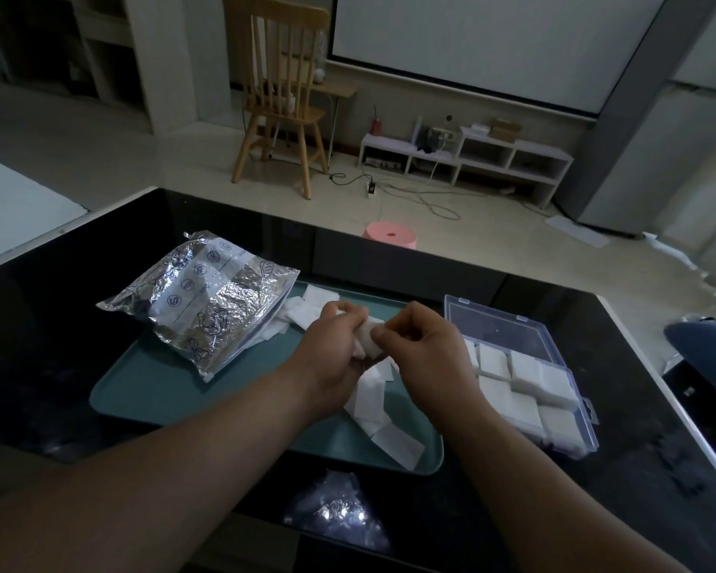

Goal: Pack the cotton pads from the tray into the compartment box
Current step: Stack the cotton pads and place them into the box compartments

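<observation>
Bag (207, 299): left of the grip, lying on the tray (149, 386).
Left hand (331, 353): curled round a small stack of pads (368, 341), above the tray.
Loose pads (371, 401): just below the grip, scattered on the tray.
Right hand (426, 345): pinching the same stack from the right.
Box (554, 390): just right of the grip, lid open, mostly full, long axis running far to near; right hand nearer.

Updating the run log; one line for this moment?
left hand: holds pad stack | right hand: pinches same stack | tray: loose pads remain | compartment box: open, holds pads
</observation>
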